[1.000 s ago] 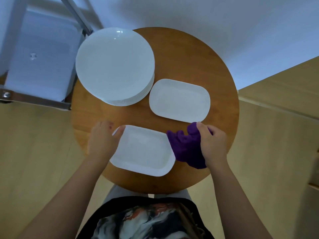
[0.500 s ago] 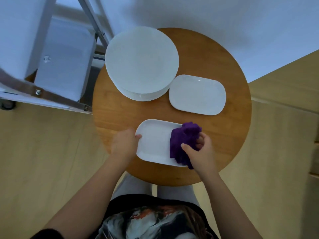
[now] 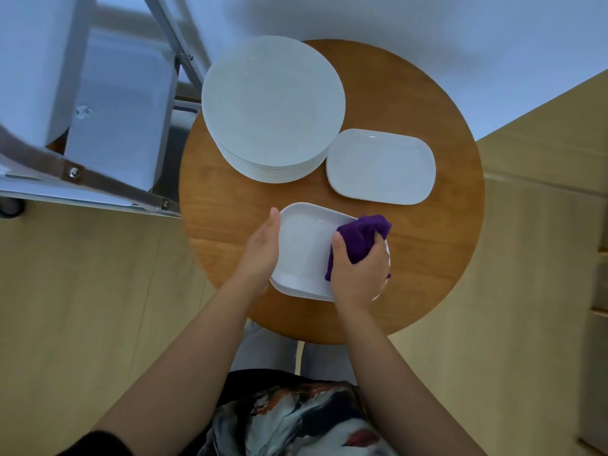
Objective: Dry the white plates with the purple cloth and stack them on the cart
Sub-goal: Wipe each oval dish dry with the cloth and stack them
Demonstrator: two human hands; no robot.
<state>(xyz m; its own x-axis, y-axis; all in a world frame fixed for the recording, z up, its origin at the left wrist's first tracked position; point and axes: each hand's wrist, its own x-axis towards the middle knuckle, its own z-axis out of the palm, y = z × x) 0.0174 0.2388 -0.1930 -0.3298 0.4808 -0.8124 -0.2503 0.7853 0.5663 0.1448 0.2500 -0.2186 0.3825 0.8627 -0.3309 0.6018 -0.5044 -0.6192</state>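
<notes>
Plates, all white and glossy: a rounded-rectangle plate (image 3: 304,255) lies low-centre on the round wooden table (image 3: 437,258), shallow with a raised rim, smooth glazed surface. Right hand (image 3: 358,274) sits over the right part of this plate, fingers and thumb curled around a bunched purple cloth (image 3: 362,236), pressing it onto the plate surface. Cloth looks soft, fuzzy, crumpled, deep violet; its top sticks out past the fingers toward the plate's upper right corner, and a bit hangs below the palm at the left. Left hand (image 3: 261,250) is flat with fingers straight and together, edge-on against the plate's left rim, holding nothing.

Stack of round plates (image 3: 273,106) is in the upper centre of the frame on the table's far left part, several thin rims visible at the lower edge, matte-looking top face. Just beside it to the right lies a second rounded-rectangle plate (image 3: 381,166), flat on the wood, touching or nearly touching the stack; cannot tell which. It is apart from the plate being wiped.

Table top is warm brown wood, smooth, circular. Cart (image 3: 98,179) fills the upper left of the frame: grey metal frame bars with bolts, pale flat shelf surfaces, a dark wheel at the far left edge. Floor is pale wood-look boards. Patterned garment shows at the bottom centre.
</notes>
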